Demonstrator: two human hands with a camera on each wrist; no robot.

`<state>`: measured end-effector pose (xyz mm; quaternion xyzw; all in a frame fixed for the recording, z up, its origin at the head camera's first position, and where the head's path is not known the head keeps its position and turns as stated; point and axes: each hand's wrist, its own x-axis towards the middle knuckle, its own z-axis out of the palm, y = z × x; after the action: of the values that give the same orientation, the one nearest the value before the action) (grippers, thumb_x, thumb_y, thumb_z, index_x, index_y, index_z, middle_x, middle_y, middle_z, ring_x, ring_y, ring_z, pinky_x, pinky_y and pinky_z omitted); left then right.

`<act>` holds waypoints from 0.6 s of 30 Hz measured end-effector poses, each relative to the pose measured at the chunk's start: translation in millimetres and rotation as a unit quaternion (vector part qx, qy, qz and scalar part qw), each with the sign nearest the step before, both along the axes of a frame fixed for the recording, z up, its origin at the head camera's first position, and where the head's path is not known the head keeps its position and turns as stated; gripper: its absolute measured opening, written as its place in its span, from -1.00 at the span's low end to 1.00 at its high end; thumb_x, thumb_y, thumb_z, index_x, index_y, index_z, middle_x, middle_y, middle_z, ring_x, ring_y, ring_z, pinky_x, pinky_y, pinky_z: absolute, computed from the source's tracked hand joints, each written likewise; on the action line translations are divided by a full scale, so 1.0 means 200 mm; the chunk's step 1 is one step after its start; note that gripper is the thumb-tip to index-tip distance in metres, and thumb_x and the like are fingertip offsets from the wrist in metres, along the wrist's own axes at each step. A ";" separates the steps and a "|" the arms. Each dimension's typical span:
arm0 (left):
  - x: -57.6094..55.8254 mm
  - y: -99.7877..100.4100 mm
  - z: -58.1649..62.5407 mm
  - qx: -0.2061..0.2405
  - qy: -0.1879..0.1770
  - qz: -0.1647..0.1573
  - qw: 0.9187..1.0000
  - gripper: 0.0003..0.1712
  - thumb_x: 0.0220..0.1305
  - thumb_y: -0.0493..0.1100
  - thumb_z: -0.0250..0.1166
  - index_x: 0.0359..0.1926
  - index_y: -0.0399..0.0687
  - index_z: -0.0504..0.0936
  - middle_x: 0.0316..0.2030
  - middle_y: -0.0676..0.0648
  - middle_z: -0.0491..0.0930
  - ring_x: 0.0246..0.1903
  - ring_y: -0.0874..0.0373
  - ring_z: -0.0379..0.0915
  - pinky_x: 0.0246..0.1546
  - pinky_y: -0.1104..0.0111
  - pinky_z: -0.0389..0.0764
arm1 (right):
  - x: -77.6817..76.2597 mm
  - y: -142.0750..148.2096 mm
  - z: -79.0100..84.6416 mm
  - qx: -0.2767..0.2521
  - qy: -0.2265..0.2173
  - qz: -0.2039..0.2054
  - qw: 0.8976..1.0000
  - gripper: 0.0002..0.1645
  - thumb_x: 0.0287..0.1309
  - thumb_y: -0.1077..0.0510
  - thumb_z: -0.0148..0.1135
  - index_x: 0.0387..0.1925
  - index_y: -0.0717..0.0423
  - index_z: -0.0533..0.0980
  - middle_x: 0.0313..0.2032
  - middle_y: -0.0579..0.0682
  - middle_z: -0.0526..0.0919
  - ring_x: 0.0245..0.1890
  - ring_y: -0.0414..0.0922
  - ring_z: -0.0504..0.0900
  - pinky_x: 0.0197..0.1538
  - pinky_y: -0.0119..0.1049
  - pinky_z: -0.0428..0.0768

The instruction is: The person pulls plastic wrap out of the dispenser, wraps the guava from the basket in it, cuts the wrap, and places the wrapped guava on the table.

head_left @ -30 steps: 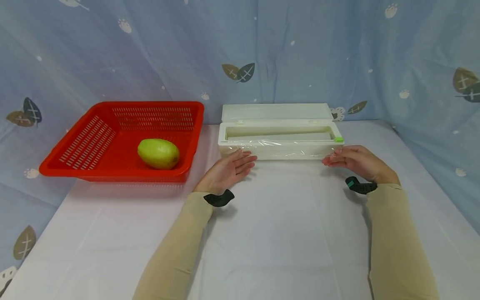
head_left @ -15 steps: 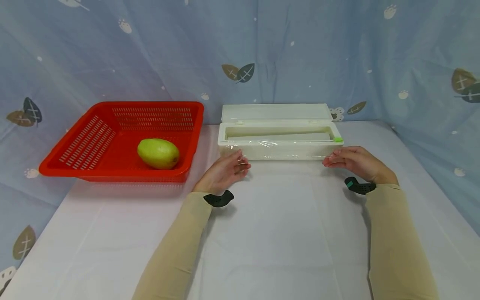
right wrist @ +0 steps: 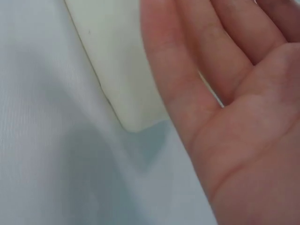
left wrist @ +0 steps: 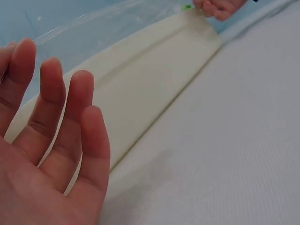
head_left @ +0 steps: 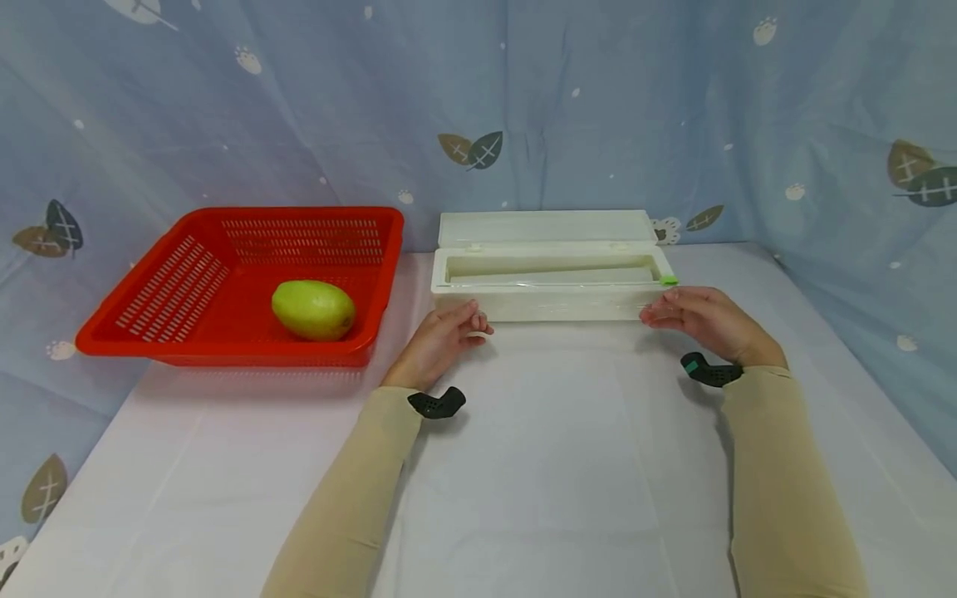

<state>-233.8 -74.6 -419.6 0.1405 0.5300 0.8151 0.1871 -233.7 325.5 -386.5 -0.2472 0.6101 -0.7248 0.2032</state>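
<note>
A white cling film dispenser (head_left: 546, 306) stands with its lid (head_left: 546, 226) tipped back. Clear cling film (left wrist: 112, 23) stretches above its front edge between both hands. At the film's left end my left hand (head_left: 443, 340) pinches with thumb and index finger; the other fingers (left wrist: 51, 93) are loosely bent and spread. My right hand (head_left: 710, 320) pinches the film's other end by the dispenser's right front corner, close to the green slider (head_left: 668, 281). In the right wrist view its pinching fingertips are out of frame.
A red plastic basket (head_left: 168, 349) to the left holds a yellow-green oval fruit (head_left: 314, 310). Behind everything hangs a blue patterned curtain (head_left: 598, 108). White cloth (head_left: 553, 465) covers the table.
My left hand's fingers have gone from outstretched to bent, with thumb and index finger closing on the film. The right hand has stayed nearly in place. The head view has shifted slightly.
</note>
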 end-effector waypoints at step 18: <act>0.00 -0.01 0.04 0.017 0.002 0.024 1.000 -0.75 0.29 -0.08 0.05 -0.40 -0.19 0.38 -0.39 -0.09 0.39 -0.16 -0.06 0.40 0.09 0.02 0.20 | 0.02 -0.02 0.04 -0.037 0.015 -0.021 0.999 -0.64 0.32 0.39 -0.36 -0.15 0.49 0.41 -0.18 0.18 0.56 -0.07 0.02 0.50 0.05 -0.20 0.40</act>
<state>-234.2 -76.8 -411.7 0.1328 0.5197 0.8278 0.1642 -229.9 321.4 -378.8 -0.2524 0.5909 -0.7473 0.1691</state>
